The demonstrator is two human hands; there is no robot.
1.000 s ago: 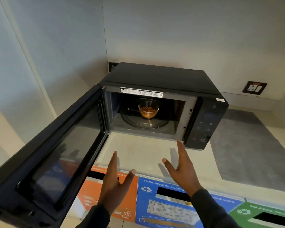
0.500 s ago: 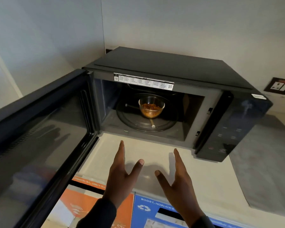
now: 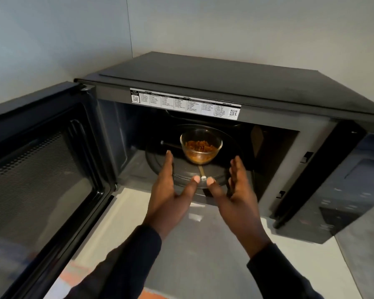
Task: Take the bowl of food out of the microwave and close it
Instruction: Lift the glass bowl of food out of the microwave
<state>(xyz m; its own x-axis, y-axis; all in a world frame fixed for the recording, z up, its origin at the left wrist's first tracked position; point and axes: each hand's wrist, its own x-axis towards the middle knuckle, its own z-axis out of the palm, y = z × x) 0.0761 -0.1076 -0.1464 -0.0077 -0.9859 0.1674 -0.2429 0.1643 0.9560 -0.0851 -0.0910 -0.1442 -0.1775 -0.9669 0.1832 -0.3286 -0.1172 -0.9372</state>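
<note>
A black microwave (image 3: 214,83) stands on a pale counter with its door (image 3: 39,169) swung wide to the left. Inside, a clear glass bowl (image 3: 201,147) of orange-brown food rests on the round glass turntable (image 3: 181,171). My left hand (image 3: 171,197) and my right hand (image 3: 235,195) reach into the opening, palms facing each other, fingers apart. Their fingertips are just short of the bowl, one on each side, touching nothing.
The control panel (image 3: 343,190) is on the microwave's right side. The pale counter (image 3: 203,244) runs under my forearms. Walls close in behind and to the left of the microwave. The open door fills the left of the view.
Both hands have moved forward from above the counter into the microwave opening, close to the bowl. My head has come nearer, so the microwave looks larger.
</note>
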